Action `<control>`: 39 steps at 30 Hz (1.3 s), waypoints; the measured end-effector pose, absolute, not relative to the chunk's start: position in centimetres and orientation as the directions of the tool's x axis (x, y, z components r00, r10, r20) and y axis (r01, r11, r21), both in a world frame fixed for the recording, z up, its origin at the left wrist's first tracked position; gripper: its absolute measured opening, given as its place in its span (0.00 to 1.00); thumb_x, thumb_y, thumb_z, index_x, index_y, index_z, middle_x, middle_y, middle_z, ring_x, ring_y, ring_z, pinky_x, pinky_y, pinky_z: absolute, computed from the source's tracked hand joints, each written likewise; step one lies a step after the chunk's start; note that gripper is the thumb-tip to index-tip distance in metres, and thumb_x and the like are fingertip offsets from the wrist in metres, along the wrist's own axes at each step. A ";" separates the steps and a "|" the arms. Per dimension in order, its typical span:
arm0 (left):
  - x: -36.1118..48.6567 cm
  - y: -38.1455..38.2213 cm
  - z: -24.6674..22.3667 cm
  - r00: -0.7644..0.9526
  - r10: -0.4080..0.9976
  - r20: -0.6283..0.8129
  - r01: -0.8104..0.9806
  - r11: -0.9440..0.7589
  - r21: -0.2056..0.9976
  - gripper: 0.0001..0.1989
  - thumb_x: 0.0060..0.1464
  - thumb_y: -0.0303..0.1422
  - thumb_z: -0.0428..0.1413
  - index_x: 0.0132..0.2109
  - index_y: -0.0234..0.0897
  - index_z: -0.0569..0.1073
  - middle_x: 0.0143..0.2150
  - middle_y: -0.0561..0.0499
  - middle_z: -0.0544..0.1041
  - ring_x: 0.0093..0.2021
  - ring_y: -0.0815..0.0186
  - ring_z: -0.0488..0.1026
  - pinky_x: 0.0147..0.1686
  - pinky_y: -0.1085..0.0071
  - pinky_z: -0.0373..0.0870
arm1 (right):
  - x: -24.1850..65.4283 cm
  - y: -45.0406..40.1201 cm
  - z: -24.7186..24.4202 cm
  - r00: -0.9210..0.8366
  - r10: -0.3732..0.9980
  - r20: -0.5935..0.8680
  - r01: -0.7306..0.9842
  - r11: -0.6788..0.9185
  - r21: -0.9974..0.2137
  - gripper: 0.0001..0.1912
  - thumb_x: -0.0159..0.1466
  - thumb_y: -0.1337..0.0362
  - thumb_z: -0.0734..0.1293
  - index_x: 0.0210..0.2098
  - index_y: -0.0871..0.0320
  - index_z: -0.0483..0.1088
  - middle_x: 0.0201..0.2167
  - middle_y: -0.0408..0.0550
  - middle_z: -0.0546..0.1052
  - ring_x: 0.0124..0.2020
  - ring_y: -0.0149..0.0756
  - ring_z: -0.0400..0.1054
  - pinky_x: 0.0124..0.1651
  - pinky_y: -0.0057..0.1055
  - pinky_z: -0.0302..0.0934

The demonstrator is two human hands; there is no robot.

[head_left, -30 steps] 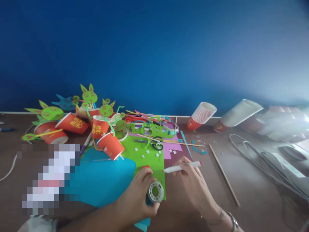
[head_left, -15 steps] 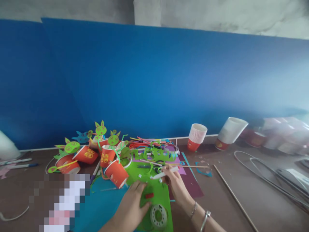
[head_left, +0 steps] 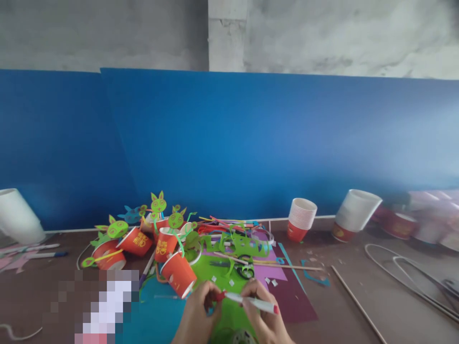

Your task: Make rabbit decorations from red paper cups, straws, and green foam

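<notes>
Between the fingers of my left hand (head_left: 200,310) is a small red cap (head_left: 219,296). My right hand (head_left: 267,310) grips a white marker (head_left: 253,302) with a red end; its tip points left and meets the cap. Both hands are over a green sheet (head_left: 206,267). Below them, at the bottom edge, a tape roll (head_left: 243,337) is partly visible. Just beyond the hands lie black scissors (head_left: 245,272) and small white squares (head_left: 231,283).
Red paper cups (head_left: 179,274) with green cut-out animal figures stand and lean at the left. Green paper scraps (head_left: 247,246) lie behind the scissors. Stacked cups (head_left: 301,219) are by the blue wall (head_left: 229,143). A thin stick (head_left: 358,305) lies at the right.
The red cap has left the green sheet and is now in my left hand. My right hand has brought the marker to it. The view has tilted upward.
</notes>
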State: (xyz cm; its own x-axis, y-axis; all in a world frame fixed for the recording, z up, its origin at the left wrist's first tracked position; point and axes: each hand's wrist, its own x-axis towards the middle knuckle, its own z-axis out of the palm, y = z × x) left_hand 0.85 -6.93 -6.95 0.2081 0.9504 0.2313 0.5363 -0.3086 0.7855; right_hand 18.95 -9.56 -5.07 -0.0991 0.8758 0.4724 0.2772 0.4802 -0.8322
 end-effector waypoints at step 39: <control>0.0 -7.7 -5.9 0.258 0.751 0.608 0.648 -0.601 0.467 0.16 0.59 0.35 0.52 0.53 0.38 0.64 0.45 0.43 0.74 0.47 0.57 0.72 0.44 0.62 0.72 | 18.7 -7.5 -4.6 0.128 0.991 0.030 -0.084 0.041 -0.996 0.19 0.53 0.47 0.70 0.25 0.58 0.70 0.18 0.41 0.66 0.22 0.31 0.57 0.27 0.28 0.52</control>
State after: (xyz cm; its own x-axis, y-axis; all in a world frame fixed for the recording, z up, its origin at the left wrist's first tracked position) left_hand 0.04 -7.75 -5.88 0.2579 0.7511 0.6077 0.6484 -0.6008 0.4675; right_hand 18.66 -7.51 -4.62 0.1277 0.9914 0.0299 -0.0838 0.0408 -0.9956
